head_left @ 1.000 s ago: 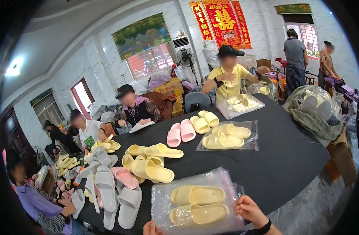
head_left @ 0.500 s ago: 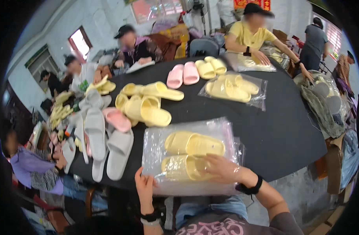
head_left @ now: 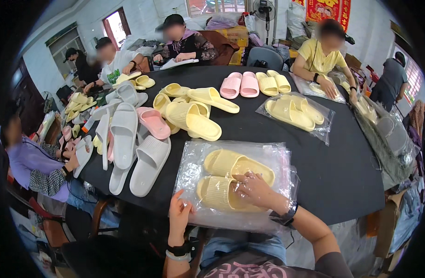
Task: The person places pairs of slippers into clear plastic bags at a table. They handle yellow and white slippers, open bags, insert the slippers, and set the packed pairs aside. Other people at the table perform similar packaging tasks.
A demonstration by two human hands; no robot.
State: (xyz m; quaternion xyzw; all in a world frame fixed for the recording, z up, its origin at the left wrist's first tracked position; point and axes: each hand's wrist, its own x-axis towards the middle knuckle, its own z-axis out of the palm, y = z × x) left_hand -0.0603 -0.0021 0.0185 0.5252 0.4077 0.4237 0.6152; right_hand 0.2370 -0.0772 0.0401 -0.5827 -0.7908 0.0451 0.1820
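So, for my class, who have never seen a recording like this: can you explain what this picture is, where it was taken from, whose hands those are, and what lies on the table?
The picture comes from a wide fisheye camera worn on a person's head, looking down; that is why straight edges bend. No machine is involved: the two bare hands at the bottom are the wearer's own. The right hand presses flat on a clear plastic bag that holds a pair of pale yellow foam slippers. The left hand touches the bag's near left edge. All this lies on a round black table. Further along it are loose yellow slippers, long grey slippers, a pink pair and another bagged yellow pair. Other people sit around the table.
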